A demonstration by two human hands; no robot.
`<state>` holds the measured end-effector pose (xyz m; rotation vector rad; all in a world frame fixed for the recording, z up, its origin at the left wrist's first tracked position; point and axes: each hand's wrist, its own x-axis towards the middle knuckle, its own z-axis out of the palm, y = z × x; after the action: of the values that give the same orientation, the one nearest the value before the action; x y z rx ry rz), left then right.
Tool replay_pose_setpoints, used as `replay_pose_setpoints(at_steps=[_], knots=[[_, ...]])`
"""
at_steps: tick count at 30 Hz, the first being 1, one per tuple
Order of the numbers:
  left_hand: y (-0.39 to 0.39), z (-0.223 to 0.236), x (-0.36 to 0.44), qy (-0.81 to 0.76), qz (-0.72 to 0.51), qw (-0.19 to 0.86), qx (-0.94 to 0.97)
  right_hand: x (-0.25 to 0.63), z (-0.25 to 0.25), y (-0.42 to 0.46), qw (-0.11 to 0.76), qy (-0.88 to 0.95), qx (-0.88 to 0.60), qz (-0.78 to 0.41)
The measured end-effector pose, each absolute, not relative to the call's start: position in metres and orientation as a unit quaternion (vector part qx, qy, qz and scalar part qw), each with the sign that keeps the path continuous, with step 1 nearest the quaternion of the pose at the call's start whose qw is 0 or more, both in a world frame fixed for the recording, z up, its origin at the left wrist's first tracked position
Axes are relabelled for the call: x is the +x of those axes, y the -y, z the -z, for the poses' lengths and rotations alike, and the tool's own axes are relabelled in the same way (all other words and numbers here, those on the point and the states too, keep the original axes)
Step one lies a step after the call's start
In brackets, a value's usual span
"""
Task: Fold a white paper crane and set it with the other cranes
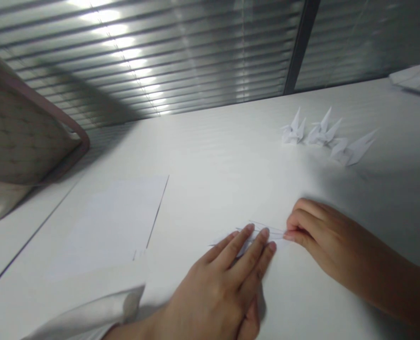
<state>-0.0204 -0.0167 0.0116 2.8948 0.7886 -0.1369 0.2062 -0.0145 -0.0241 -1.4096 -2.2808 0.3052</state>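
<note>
My left hand (pixel 229 278) lies over a small piece of folded white paper (pixel 276 233), its fingers stretched out and pressing the paper against the table. Under those fingers most of the paper is hidden; thin crease lines or edges show to their right. At the paper's right end, my right hand (pixel 307 226) pinches the tip between thumb and bent fingers. Farther back on the right stand folded white paper cranes in a row: one crane (pixel 294 133), another crane (pixel 321 134) beside it, and a third folded piece (pixel 351 150) with long points.
Flat on the white table (pixel 210 160) to the left lies a stack or sheet of white paper (pixel 117 222). A quilted bag or cover with pinkish trim (pixel 25 127) stands at the far left. More white paper (pixel 417 78) is at the back right. Window blinds (pixel 195 52) border the table's back edge.
</note>
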Motion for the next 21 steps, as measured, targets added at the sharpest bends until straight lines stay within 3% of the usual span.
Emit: replay_pose_setpoints(at_steps=[6, 21], knots=[[0.016, -0.009, -0.021, -0.245, 0.04, 0.056, 0.967, 0.202, 0.02, 0.018, 0.22, 0.806, -0.539, -0.11], [0.019, -0.011, -0.021, -0.258, 0.044, -0.025, 0.965, 0.213, 0.011, 0.007, 0.234, 0.741, -0.575, -0.256]])
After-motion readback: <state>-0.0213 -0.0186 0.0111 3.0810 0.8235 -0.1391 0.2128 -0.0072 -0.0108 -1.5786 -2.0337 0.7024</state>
